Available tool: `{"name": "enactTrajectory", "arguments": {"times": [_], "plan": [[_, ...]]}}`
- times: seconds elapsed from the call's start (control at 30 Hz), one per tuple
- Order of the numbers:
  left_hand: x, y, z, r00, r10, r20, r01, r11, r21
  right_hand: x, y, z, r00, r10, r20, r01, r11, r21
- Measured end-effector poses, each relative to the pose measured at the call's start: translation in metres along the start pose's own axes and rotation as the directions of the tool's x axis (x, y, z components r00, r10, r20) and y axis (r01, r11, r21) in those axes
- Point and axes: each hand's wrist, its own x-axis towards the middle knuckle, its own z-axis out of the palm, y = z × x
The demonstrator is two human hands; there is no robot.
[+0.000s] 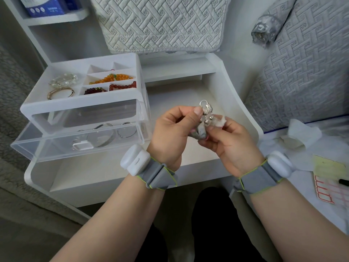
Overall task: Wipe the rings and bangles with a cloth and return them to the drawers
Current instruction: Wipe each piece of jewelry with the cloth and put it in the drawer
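A quilted bedcover [302, 76] is filling the right side of the room, and a matching cushion [160, 23] is leaning at the far edge behind a white table [188, 91]. Grey carpet [11, 114] is running along the left. A shelf [56, 17] at the far left is carrying a blue pack [45, 5]. On the table's left part an organiser [83, 107] is standing, with its clear drawer [47, 150] pulled out toward the near side. Silver bangles [105, 127] are lying inside the drawer. The top tray [37, 99] is holding a gold bangle [60, 92], clear beads [63, 79], orange beads [111, 78] and red beads [122, 85] in separate compartments. Both hands are working above the middle of the table, each wrist wearing a grey band [160, 176]. The left hand [173, 129] is pinching a beaded bangle [205, 108] between thumb and forefinger, with its other fingers curled in. The right hand [228, 140] is curling its fingers round a cloth [200, 132] and pressing it against the bangle's lower part. A crumpled tissue [300, 135] and papers [328, 178] are lying on the near right.
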Motion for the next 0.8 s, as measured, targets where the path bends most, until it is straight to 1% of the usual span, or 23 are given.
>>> {"name": "enactTrajectory", "arguments": {"times": [0.07,0.17,0.23,0.3,0.4,0.43,0.47,0.57,0.7,0.8], "plan": [[-0.001,-0.001,0.001,1.000,-0.005,0.010,0.005,1.000,0.011,0.000,-0.004,0.003,1.000,0.016,0.015,-0.018,0.992,0.127],[0.000,-0.001,0.001,0.999,0.006,-0.039,-0.004,0.999,0.048,-0.001,-0.007,0.005,0.996,0.052,0.075,-0.072,0.953,0.293],[0.001,-0.001,0.001,0.997,0.006,-0.070,-0.003,0.999,0.047,-0.004,-0.008,0.006,0.990,0.078,0.114,-0.116,0.918,0.380],[0.002,-0.002,0.001,0.995,0.004,-0.095,-0.002,1.000,0.023,-0.007,-0.008,0.006,0.987,0.096,0.132,-0.144,0.893,0.426],[0.003,-0.003,0.001,0.993,0.004,-0.120,-0.006,1.000,-0.010,-0.007,-0.006,0.009,0.990,0.131,0.047,-0.138,0.870,0.474],[0.003,-0.002,0.001,0.992,0.003,-0.129,-0.005,1.000,-0.010,-0.006,-0.005,0.010,0.990,0.137,0.035,-0.137,0.866,0.482],[0.004,-0.003,0.001,0.991,0.002,-0.137,-0.003,1.000,-0.006,-0.006,-0.005,0.012,0.991,0.123,0.052,-0.133,0.872,0.472],[0.003,-0.003,0.000,0.990,-0.002,-0.138,0.004,1.000,0.011,-0.004,0.000,0.013,0.994,0.035,0.103,-0.078,0.891,0.447],[0.003,-0.006,0.000,0.993,-0.015,-0.115,0.014,1.000,-0.009,-0.003,0.002,0.017,0.997,-0.008,0.074,-0.018,0.939,0.343],[0.003,-0.009,-0.001,0.997,-0.044,-0.060,0.040,0.996,-0.078,-0.002,0.000,0.019,0.999,-0.018,0.046,0.006,0.967,0.253]]}}
